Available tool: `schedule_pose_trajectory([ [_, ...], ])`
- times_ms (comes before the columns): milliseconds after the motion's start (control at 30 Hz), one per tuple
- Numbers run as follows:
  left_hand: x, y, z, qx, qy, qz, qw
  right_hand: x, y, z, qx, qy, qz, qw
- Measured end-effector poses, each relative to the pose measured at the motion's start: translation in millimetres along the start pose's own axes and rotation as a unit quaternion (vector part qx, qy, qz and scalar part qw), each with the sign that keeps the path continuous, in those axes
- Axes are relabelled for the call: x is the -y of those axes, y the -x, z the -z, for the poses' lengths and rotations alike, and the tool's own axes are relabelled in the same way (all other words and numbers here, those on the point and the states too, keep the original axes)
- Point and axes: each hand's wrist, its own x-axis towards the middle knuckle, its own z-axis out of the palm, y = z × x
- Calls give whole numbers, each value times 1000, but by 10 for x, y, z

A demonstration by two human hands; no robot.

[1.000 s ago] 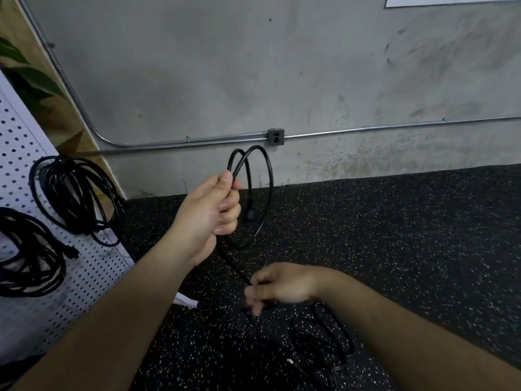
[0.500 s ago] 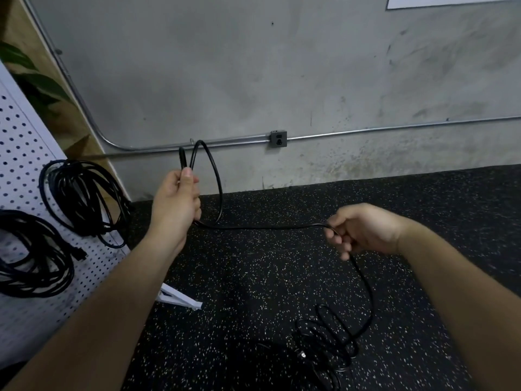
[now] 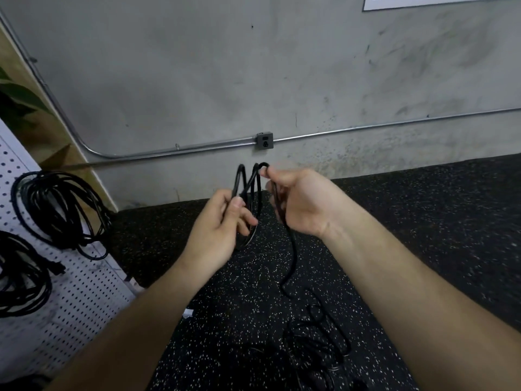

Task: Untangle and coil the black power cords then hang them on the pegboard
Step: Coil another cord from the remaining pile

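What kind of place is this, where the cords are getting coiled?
Probably a workshop or utility room, possibly a gym's back area. Signs: a bare concrete wall with exposed metal conduit and an outlet box, a speckled black rubber floor, and a white pegboard hung with coiled cords.

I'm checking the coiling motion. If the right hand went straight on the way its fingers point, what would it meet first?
Probably the loops of the black cord held in the left hand. The right hand, pinching the same cord, points left toward them. Depth between the hands is unclear.
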Motion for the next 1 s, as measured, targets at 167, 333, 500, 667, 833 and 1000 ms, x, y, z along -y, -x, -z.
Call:
schedule_pose_trajectory([
  [167,-21,60,-99,15,83,17,996,-85,-60,-94,5,-51,11,999],
  [333,-62,90,-104,21,120,49,991,-87,-56,-97,-4,65,18,998],
  [500,-88,120,-83,77,193,64,976,-55,-66,-80,-27,4,76,997],
  [667,-77,122,-53,103,298,79,946,11,5,-56,-18,17,112,993],
  [833,-49,-25,166,60,373,101,920,-80,9,89,-175,239,164,941],
  [1000,-35,-131,311,40,392,83,915,-568,-105,285,4,470,25,882],
])
